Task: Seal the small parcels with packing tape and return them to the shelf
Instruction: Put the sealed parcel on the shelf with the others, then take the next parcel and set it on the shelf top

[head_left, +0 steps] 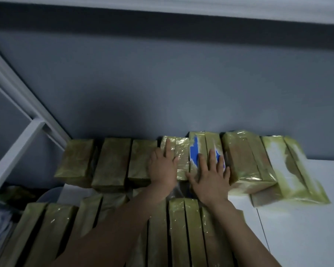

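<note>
Two rows of small parcels wrapped in yellowish tape sit on a white shelf (307,224). In the far row, my left hand (163,166) lies flat on a glossy taped parcel (181,149), index finger stretched forward. My right hand (210,178) presses flat, fingers spread, on a parcel with blue and white print (196,149) showing through the tape. Neither hand grips anything. A near row of taped parcels (177,232) stands on edge under my forearms.
A grey wall rises behind the far row. White shelf frame bars (17,143) slant at the left, with dim clutter below them. At the right end, a pale taped parcel (295,170) leans outward over the shelf top.
</note>
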